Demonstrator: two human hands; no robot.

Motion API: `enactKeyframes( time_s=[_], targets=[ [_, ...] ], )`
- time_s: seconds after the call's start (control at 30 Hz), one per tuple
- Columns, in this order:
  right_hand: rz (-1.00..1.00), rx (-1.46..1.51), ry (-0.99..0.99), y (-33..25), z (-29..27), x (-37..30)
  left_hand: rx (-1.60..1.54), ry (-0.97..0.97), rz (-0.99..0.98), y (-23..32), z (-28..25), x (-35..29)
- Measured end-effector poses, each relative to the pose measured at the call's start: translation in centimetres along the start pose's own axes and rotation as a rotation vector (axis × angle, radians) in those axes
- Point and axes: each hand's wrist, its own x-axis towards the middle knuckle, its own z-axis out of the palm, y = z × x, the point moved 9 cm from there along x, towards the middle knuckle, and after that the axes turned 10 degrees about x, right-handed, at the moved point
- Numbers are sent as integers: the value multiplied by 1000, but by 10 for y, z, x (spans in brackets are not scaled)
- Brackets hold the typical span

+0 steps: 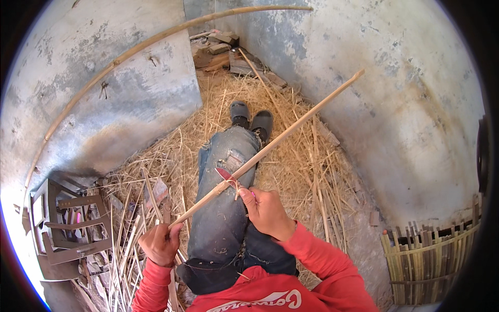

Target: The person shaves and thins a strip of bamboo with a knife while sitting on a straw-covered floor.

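A long pale wooden stick [291, 128] slants across my lap, from lower left to far right. Its near end is gripped by my left hand [160, 243], fingers closed round it. My right hand [270, 211] is closed on a knife [225, 174] whose reddish blade crosses the stick above my thigh. A bit of pink handle shows at the thumb; the rest is hidden in the fist. Thin curled shavings [236, 190] hang where blade and stick meet. Under the stick are my worn jeans [220, 234], dotted with small chips.
Straw-like shavings and split strips [176, 151] cover the floor around my legs. A broken wooden frame [78, 223] stands at left, a slatted bamboo basket [434, 262] at lower right. Weathered walls [384, 119] close in both sides; a long curved pole [115, 63] leans at left. Bricks [220, 48] lie in the far corner.
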Motion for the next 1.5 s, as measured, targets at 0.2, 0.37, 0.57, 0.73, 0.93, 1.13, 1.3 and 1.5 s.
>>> enactKeyframes(
  time_s=[0.2, 0.37, 0.57, 0.73, 0.93, 1.13, 1.3, 1.5],
  targets=[
    [-30, -34, 142, -2, -53, 40, 50, 17, 43, -9, -5, -9],
    [-67, 23, 102, 4, -36, 45, 4, 13, -8, 6, -2, 3],
    [169, 239, -272, 6, 29, -4, -91, -49, -82, 5, 12, 0],
    [309, 402, -77, 16, -13, 10, -24, 25, -14, 9, 2, 4],
    [178, 220, 234, 24, -84, 42, 59, 25, 60, -13, -3, -4],
    [-92, -313, 519, 25, -174, 71, 262, 122, 227, -88, -25, -48],
    [-35, -398, 668, 51, -228, 79, 330, 44, 255, -130, -39, -78],
    [-64, -401, 649, 47, -202, 74, 325, 39, 283, -133, -34, -88]
  ],
)
